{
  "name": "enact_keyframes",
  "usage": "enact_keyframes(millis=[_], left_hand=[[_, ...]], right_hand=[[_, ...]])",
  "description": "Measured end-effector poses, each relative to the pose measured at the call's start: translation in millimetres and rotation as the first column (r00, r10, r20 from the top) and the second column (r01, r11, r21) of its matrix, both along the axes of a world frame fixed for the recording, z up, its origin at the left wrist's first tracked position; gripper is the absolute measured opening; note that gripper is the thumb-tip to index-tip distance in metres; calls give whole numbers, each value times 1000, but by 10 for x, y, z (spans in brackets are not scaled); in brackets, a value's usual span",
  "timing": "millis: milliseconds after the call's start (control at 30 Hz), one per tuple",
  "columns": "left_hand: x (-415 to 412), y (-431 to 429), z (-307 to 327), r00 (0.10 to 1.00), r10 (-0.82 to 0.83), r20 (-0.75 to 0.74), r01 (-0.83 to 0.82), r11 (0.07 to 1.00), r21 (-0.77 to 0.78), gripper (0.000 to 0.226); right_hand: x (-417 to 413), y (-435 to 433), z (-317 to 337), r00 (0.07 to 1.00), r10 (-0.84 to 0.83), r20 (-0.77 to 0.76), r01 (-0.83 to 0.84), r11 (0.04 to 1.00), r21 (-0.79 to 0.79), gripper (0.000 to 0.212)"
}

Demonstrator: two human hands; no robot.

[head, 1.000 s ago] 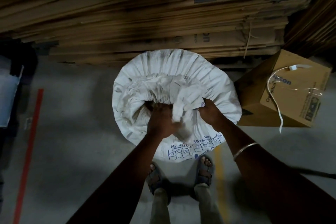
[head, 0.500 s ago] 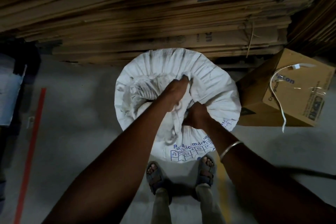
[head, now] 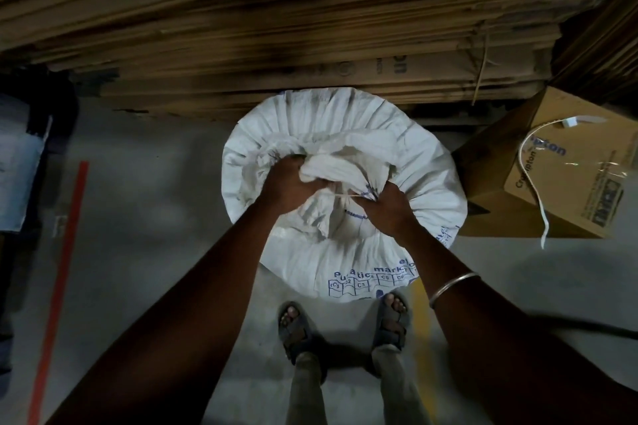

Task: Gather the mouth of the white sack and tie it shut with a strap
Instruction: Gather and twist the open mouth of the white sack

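Note:
A full white woven sack (head: 424, 162) with blue print stands upright on the floor in front of my feet. Its mouth (head: 341, 169) is bunched into folds at the top centre. My left hand (head: 288, 183) grips the left side of the bunched cloth. My right hand (head: 385, 209) grips the right side, and a thin pale strap (head: 340, 196) stretches between the two hands across the gathered neck. A loose white strap (head: 531, 183) lies draped over a cardboard box at the right.
A tall stack of flattened cardboard (head: 276, 28) rises directly behind the sack. The printed cardboard box (head: 566, 197) sits tilted to the right. A red line (head: 62, 269) runs along the floor at left, and a yellow line (head: 423, 338) by my right foot.
My left hand has come back from the far side of the sack mouth to its left side. My right hand has shifted right, and a strap now stretches between the hands.

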State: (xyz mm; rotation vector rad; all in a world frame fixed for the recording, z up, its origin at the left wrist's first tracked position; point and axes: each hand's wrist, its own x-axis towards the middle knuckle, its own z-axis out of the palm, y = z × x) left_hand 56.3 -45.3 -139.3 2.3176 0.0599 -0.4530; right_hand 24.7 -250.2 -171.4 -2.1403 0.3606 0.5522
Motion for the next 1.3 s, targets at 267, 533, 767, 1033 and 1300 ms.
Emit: enact_keyframes(millis=[267, 533, 767, 1033, 1300], left_hand=[[-141, -112, -149, 996, -19, -89, 24, 998, 56, 48], [-81, -101, -1, 933, -32, -357, 70, 993, 93, 49], [-82, -511, 112, 911, -94, -402, 64, 994, -88, 45], [-237, -434, -4, 957, -251, -148, 265, 961, 83, 89], [-416, -121, -101, 977, -185, -104, 207, 939, 275, 42]], right_hand=[[-117, 40, -62, 907, 348, 237, -315, 934, -167, 69], [-172, 34, 22, 903, 428, -24, -416, 888, 195, 83], [-248, 204, -77, 959, 197, -202, -147, 960, 236, 52], [-309, 139, -102, 953, -254, -167, 304, 816, 491, 47], [-115, 100, -87, 970, 82, -230, 4, 936, 352, 28]])
